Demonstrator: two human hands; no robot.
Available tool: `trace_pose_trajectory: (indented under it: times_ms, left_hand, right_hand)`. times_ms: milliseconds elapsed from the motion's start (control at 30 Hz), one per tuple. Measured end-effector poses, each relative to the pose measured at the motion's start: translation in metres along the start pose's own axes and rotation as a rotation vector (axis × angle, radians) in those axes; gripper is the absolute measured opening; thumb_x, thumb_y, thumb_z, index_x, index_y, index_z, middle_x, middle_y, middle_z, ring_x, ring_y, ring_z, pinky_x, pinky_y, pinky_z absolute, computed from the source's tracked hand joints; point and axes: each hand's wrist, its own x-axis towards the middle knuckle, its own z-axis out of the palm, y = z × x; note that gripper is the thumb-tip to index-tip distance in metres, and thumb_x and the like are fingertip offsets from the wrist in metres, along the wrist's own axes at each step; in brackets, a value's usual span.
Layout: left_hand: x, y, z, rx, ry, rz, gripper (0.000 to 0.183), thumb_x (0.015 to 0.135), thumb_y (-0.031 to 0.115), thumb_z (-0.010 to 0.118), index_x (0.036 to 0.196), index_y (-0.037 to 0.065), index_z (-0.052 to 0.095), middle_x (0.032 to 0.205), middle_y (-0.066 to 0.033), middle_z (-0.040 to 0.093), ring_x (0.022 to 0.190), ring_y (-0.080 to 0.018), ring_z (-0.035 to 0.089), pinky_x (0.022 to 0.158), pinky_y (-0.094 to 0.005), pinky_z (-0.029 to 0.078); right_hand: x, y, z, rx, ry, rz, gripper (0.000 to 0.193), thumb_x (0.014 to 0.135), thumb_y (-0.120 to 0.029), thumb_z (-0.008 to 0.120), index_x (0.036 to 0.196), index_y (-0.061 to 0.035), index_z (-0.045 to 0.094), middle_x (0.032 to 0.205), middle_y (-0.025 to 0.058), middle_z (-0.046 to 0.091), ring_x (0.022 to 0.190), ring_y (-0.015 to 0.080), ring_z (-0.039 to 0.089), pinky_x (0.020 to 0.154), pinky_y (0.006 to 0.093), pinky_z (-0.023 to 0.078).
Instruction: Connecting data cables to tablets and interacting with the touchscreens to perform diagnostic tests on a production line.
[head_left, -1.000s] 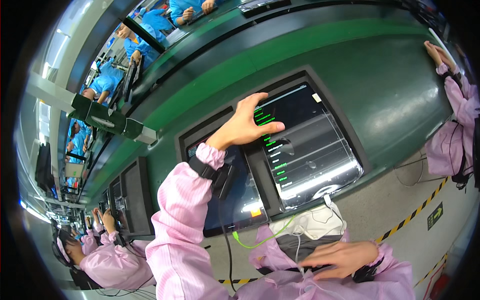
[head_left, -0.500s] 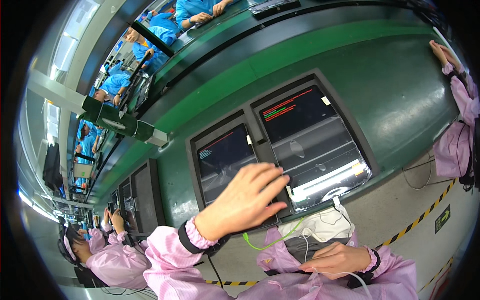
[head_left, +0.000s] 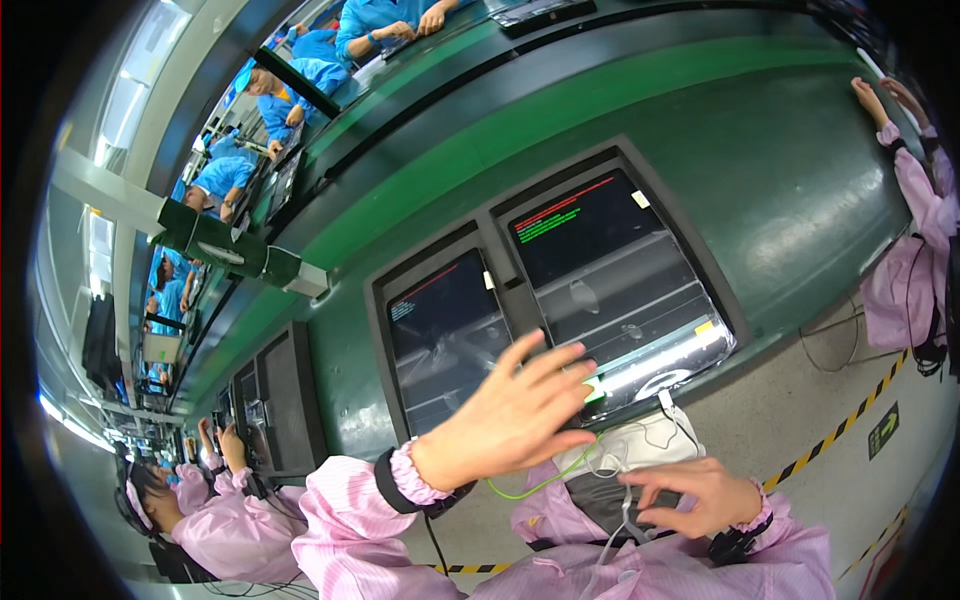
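Two dark tablet-like screens, a left one and a larger right one, lie in a grey-black tray. Red lines of text, with some green on the right one, show near their tops. My left hand is spread open above the lower part of the screens. Beside its fingertips is a small bright green patch at the right screen's lower left corner. Closer to my body, my right hand is raised, thumb and fingers apart, next to a white cable. No grip on the cable shows.
A green cable and a white pouch-like thing with thin cables lie below the tray. Another dark tray sits to the left on the green table. People in pink work at both sides, others in blue opposite.
My left hand has shifted slightly right, its fingers spreading more. My right hand has lifted and opened beside the white cable. Some red text on the right screen now shows green.
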Motion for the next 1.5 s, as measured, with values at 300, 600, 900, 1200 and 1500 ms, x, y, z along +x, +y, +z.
trace_pose_trajectory:
  times_ms: [300,600,900,1200,1500]
  left_hand:
    - [0.003,-0.027,-0.01,0.024,-0.015,-0.112,0.047,0.074,0.026,0.074,0.11,0.002,0.053,0.117,-0.0124,0.056,0.116,-0.0296,0.048,0.1,-0.0467,0.035]
    - [0.007,-0.03,-0.001,0.031,-0.068,-0.172,0.053,0.076,0.032,0.071,0.114,0.001,0.05,0.122,-0.0154,0.052,0.124,-0.0324,0.042,0.105,-0.0503,0.027]
    - [0.0,-0.031,-0.001,-0.01,-0.034,-0.184,0.055,0.074,0.031,0.074,0.111,-0.001,0.049,0.119,-0.0191,0.052,0.12,-0.0349,0.044,0.103,-0.0491,0.031]
    - [-0.003,-0.033,0.0,0.054,0.006,-0.159,0.057,0.071,0.035,0.076,0.103,0.0,0.043,0.122,-0.0223,0.048,0.12,-0.0388,0.043,0.103,-0.0511,0.031]
    - [-0.005,-0.039,0.005,0.059,0.01,-0.16,0.06,0.073,0.039,0.074,0.103,-0.001,0.04,0.119,-0.0251,0.045,0.119,-0.0429,0.04,0.104,-0.0529,0.028]
  right_hand:
    - [-0.012,0.026,-0.012,0.022,0.508,0.171,0.007,0.078,-0.003,0.064,0.082,0.0025,0.066,0.068,0.0093,0.068,0.06,0.0133,0.066,0.056,0.0232,0.05]
    - [-0.011,0.033,-0.009,0.027,0.568,0.165,0.006,0.079,-0.003,0.064,0.081,0.0026,0.065,0.066,0.0085,0.067,0.057,0.0123,0.063,0.054,0.0227,0.048]
    - [0.011,0.034,0.001,-0.286,0.702,0.16,0.011,0.08,-0.007,0.065,0.083,0.0034,0.062,0.071,0.0104,0.064,0.064,0.0132,0.062,0.058,0.0254,0.047]
    - [0.014,0.029,0.006,-0.04,0.647,0.279,0.013,0.086,-0.008,0.06,0.085,0.0053,0.061,0.062,0.0097,0.065,0.06,0.0126,0.065,0.053,0.0233,0.047]
    - [0.015,0.034,0.007,-0.02,0.635,0.274,0.013,0.087,-0.008,0.059,0.086,0.0053,0.06,0.062,0.0089,0.065,0.059,0.0115,0.064,0.053,0.0225,0.047]
